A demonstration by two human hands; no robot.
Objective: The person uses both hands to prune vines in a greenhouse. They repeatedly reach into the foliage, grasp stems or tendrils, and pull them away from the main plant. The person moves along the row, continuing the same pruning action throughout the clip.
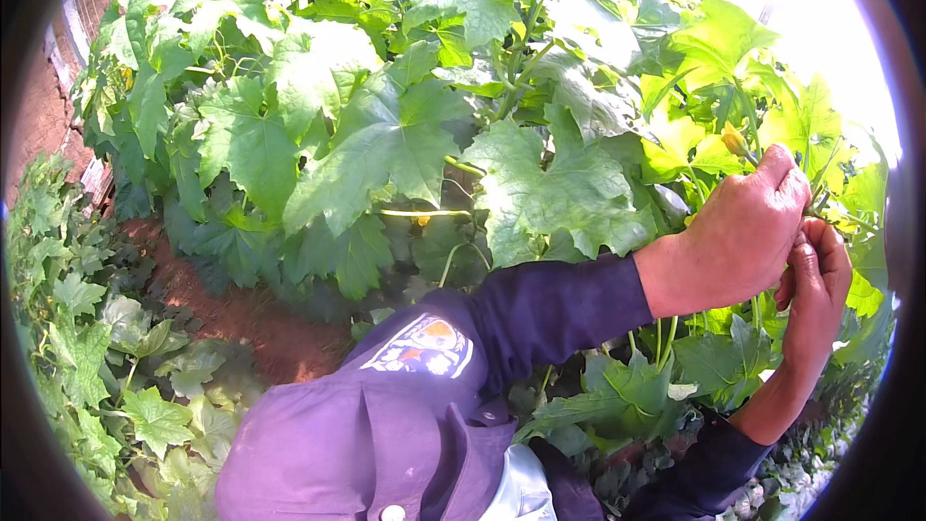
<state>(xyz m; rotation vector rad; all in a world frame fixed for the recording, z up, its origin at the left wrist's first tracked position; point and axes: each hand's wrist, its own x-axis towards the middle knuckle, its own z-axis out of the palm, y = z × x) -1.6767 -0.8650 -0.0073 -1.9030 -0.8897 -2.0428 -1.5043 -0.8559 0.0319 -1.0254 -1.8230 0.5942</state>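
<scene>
Both hands meet at the right side of the view, among the leafy stems of a climbing gourd-like plant [405,134]. My left hand [752,224], in a dark blue sleeve, is closed around a thin green stem [821,195]. Just above its fingers a yellow-orange flower bud [735,139] sticks out. My right hand [814,268] is directly below, its thumb and fingertips pinched at the same stem, close to the left hand. What lies inside the fingers is mostly hidden.
Broad lobed leaves [571,181] fill the middle. Low plants [155,416] grow at the lower left beside reddish bare soil [231,325]. White posts [74,25] stand against an earthen wall at the upper left. Glare washes out the upper right.
</scene>
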